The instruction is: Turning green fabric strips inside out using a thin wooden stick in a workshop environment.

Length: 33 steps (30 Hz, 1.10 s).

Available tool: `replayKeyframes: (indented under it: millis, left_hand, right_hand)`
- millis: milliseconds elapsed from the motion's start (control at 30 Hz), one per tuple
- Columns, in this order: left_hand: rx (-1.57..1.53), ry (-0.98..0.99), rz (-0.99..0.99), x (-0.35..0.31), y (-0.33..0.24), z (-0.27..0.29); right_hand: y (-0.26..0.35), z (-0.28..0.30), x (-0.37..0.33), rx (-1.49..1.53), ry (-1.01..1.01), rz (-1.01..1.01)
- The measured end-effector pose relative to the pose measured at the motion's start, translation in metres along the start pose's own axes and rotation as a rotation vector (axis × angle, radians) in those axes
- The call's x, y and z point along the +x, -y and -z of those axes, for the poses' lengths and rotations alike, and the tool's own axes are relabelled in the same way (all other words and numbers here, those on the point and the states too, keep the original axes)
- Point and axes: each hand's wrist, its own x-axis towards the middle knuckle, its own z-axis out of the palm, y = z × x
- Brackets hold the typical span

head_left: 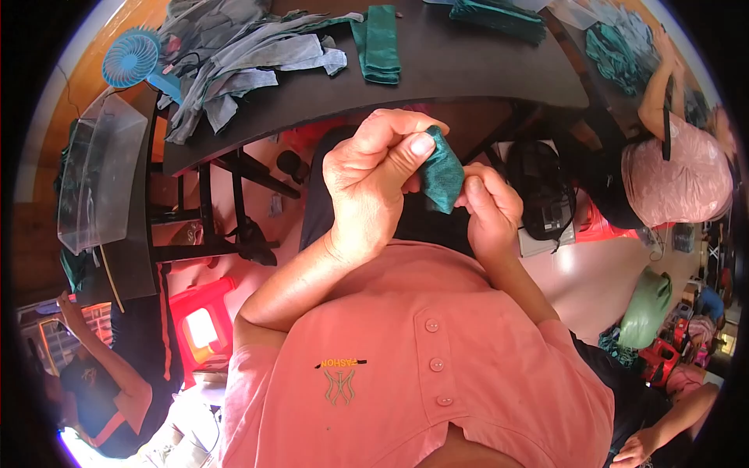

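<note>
A small piece of dark green, velvety cloth is held up in front of my chest, short of the table edge. My left hand pinches its upper end between thumb and forefinger. At its lower right side, my right hand grips the edge with thumb and curled fingers. The cloth looks folded or doubled, coming to a blunt point at the bottom. What lies behind my fingers is hidden.
On the dark table lie a heap of grey-green cloth strips, a folded green strip and a green stack. A blue fan stands at the left, near a clear plastic bin. Other people sit at both sides.
</note>
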Motion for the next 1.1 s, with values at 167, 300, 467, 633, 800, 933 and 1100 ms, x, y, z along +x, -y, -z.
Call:
replayKeyframes:
  millis: [167,300,467,633,800,933,1100]
  left_hand:
    - [0.02,-0.004,-0.009,0.0,0.0,0.002]
    - [-0.019,-0.001,0.018,0.0,0.0,0.001]
    - [-0.034,-0.036,-0.004,-0.001,0.0,-0.005]
    - [-0.067,0.022,-0.048,-0.001,0.003,-0.002]
    - [0.013,0.052,-0.094,0.0,0.005,0.002]
    - [0.031,0.05,-0.142,-0.004,0.004,0.0]
    - [0.079,0.025,-0.221,-0.004,0.006,-0.001]
  right_hand:
    - [-0.002,0.015,0.004,0.044,0.102,-0.092]
    - [-0.001,0.016,0.007,-0.071,-0.02,0.05]
    - [-0.007,0.02,0.006,-0.094,-0.021,0.106]
    - [-0.01,0.02,0.005,0.008,-0.007,0.083]
    - [-0.008,0.017,0.003,0.053,-0.007,0.071]
    - [-0.003,0.012,0.003,0.099,0.003,0.041]
    - [-0.005,0.009,0.001,0.092,-0.016,0.003]
